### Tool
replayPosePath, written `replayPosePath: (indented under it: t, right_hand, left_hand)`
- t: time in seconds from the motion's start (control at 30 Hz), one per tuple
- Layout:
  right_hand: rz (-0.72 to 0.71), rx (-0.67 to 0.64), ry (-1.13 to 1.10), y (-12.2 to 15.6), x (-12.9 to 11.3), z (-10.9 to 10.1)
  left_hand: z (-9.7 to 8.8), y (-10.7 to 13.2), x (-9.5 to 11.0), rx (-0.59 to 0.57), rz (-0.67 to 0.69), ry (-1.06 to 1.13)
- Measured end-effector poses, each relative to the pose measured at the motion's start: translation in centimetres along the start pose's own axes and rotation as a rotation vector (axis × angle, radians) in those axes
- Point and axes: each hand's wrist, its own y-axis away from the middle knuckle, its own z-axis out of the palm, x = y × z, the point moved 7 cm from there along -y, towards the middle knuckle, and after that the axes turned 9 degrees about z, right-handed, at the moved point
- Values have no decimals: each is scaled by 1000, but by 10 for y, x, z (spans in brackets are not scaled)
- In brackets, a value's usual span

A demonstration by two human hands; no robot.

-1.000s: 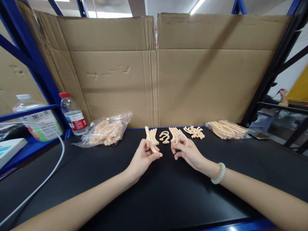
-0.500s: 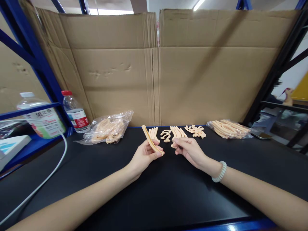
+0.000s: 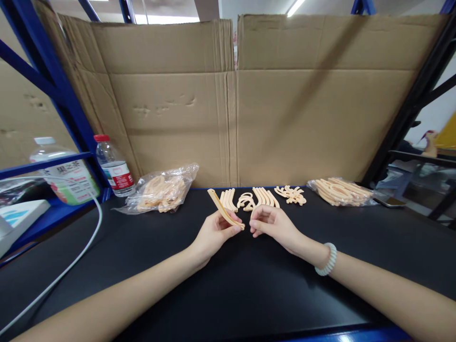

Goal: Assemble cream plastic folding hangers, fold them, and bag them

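Left hand [image 3: 213, 232] is pinching a long peach strip [image 3: 221, 207] between thumb and curled fingers. The strip's free end is pointing toward 10 o'clock, above the black table [image 3: 231, 285]. Right hand [image 3: 274, 223], at 3 o'clock of the left and just beside it, is curling shut on a small curved piece [image 3: 253, 212], which is mostly hidden. Sorted peach pieces [image 3: 265, 196] are lying at 12 o'clock of both hands. Plastic bags are sitting at 10 o'clock [image 3: 160, 192] and 2 o'clock [image 3: 338, 191].
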Motion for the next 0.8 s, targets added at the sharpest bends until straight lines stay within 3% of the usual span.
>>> replayPosePath:
  t: [0.17, 0.37, 0.6, 0.8]
  right_hand:
    - [-74, 4, -5, -1, -3, -1]
    - [13, -6, -66, -2, 3, -2]
    - [-5, -28, -67, -1, 2, 0]
    - [84, -119, -84, 1, 8, 7]
  left_hand:
    - [5, 1, 3, -36, 25, -32]
    - [4, 2, 5, -23, 50, -88]
    - [3, 1, 6, -6, 102, -103]
    - [5, 3, 7, -30, 123, -135]
